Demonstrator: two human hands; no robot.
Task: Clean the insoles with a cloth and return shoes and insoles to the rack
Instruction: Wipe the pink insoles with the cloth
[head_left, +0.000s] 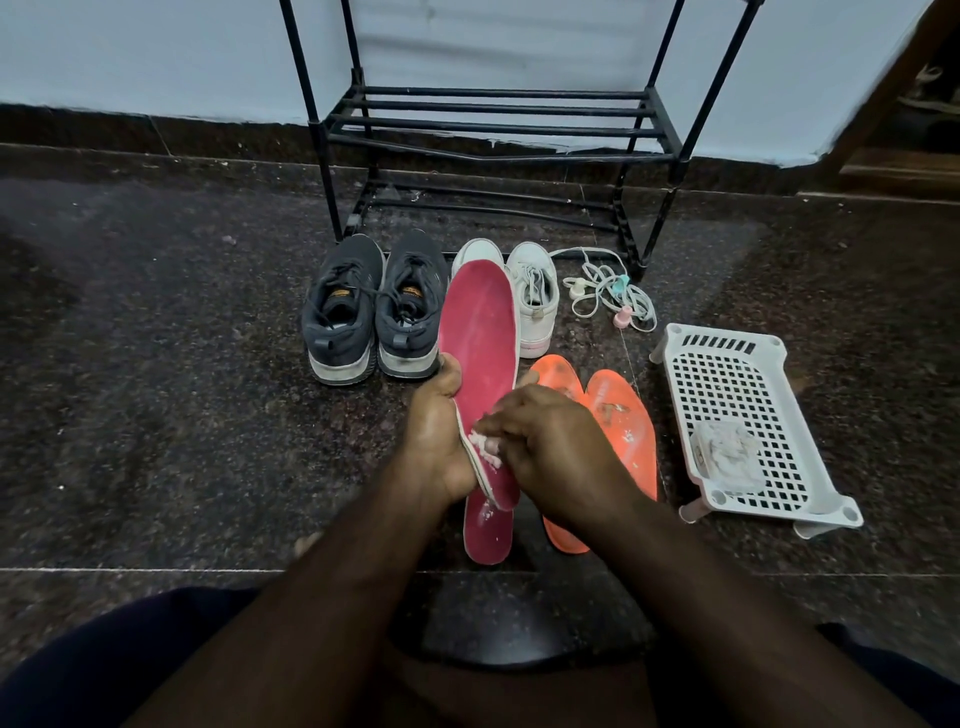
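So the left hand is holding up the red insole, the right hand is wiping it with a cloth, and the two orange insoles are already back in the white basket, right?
Not quite. The head view shows the two orange insoles lying on the floor beside the white basket, not in it. The rest stands: the left hand holds up the red insole while the right hand wipes it with a cloth.

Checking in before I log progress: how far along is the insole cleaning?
Done: nothing looks put back; the rack holds no shoes. In hand: left hand grips a red insole while right hand rubs it with a cloth. Left: the other insoles, then racking everything.
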